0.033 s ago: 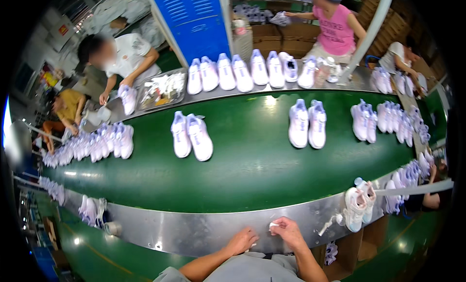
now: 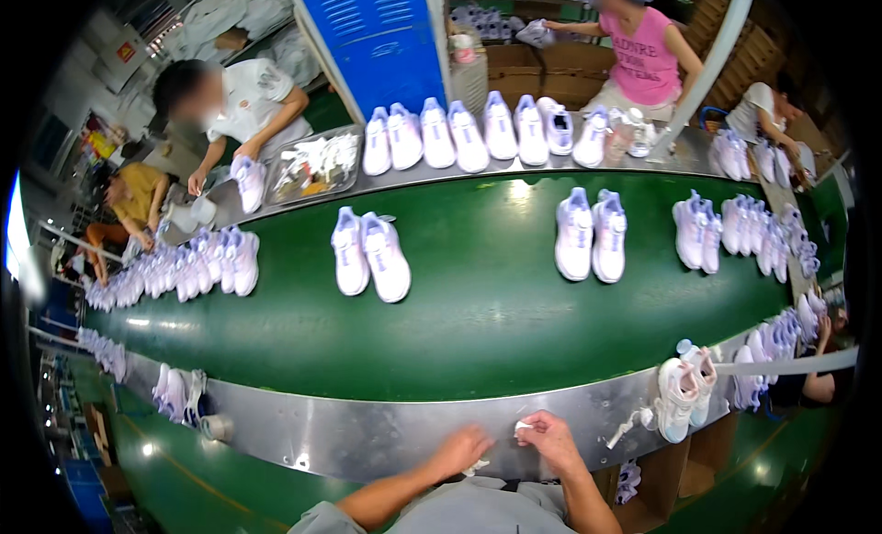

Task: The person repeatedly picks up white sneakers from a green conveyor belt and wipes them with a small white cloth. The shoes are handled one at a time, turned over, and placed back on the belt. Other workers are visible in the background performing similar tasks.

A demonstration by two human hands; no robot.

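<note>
My right hand (image 2: 549, 442) is over the grey metal ledge, with thumb and fingers pinched on a small white wad (image 2: 524, 427), perhaps tissue or cloth. Close to its left, my left hand (image 2: 465, 449) is smeared by motion, so its fingers do not read clearly. Just under that hand lies a crumpled white scrap (image 2: 476, 467) at the ledge's near edge; whether the hand touches it I cannot tell. To the right on the ledge stand a pair of white and pink sneakers (image 2: 677, 401), beside crumpled white strips (image 2: 630, 427).
A green conveyor belt (image 2: 459, 332) carries pale lilac sneakers, including one pair (image 2: 369, 256) and another pair (image 2: 590, 237). More sneakers line the far ledge, near a tray of small items (image 2: 317, 167). Co-workers sit across the belt. A cardboard box (image 2: 657, 493) stands below my ledge.
My left hand has shifted slightly up and is now blurred, with more of the white scrap showing under it. My right hand keeps its pinch. The whole view has shifted slightly.
</note>
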